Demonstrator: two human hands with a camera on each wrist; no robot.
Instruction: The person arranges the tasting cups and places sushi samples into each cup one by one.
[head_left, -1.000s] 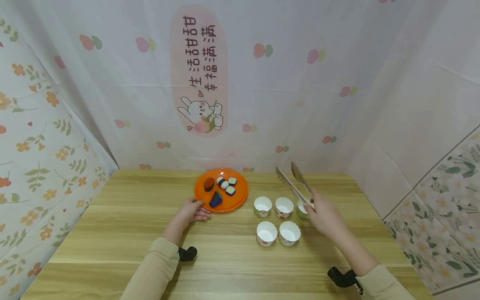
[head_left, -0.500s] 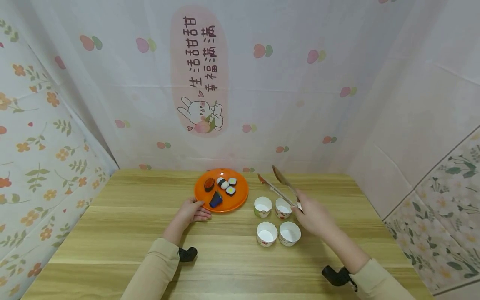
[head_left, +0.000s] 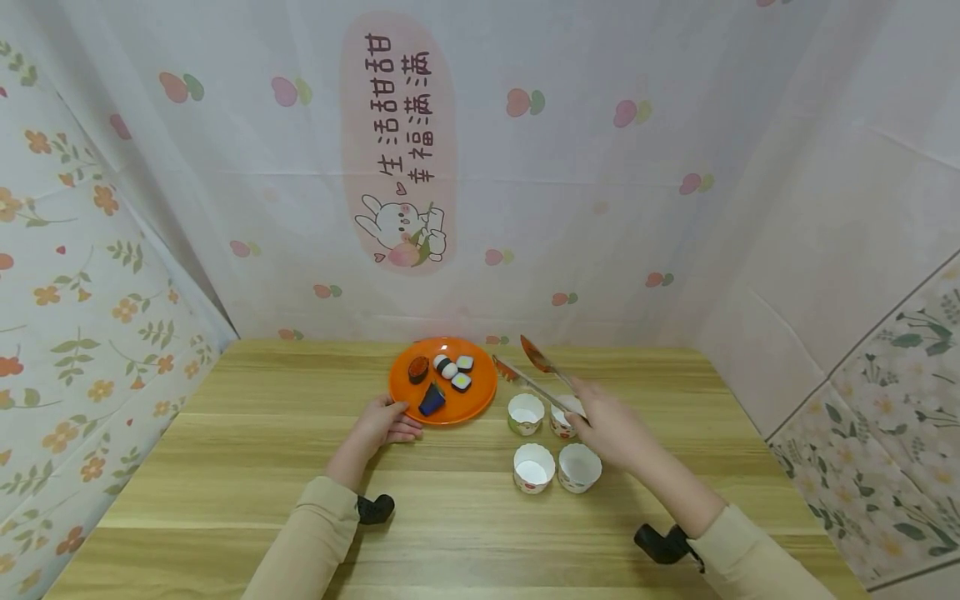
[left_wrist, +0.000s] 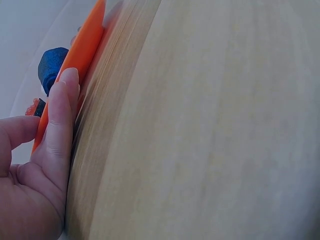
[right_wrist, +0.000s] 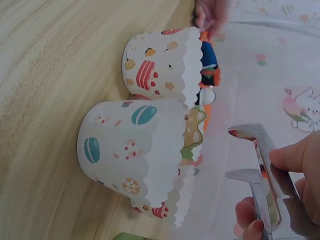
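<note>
- R hand (right_wrist: 305, 160) is gripping metal tongs (right_wrist: 259, 196), their arms standing apart
- macaron-print cup (right_wrist: 130, 145) is standing nearest on wood tbl (right_wrist: 40, 100)
- cake-print cup (right_wrist: 155, 67) is standing just beyond, scalloped rim showing
- third cup (right_wrist: 167, 207) & green/tan cup (right_wrist: 192, 130) are partly hiding behind macaron one
- L hand (right_wrist: 212, 15) is blurring at top, nr orange plate (right_wrist: 208, 120), mostly hidden
- dk blue piece (right_wrist: 209, 55) is showing agst plate
- rabbit-print cloth (right_wrist: 240, 80) is hanging behind
</note>
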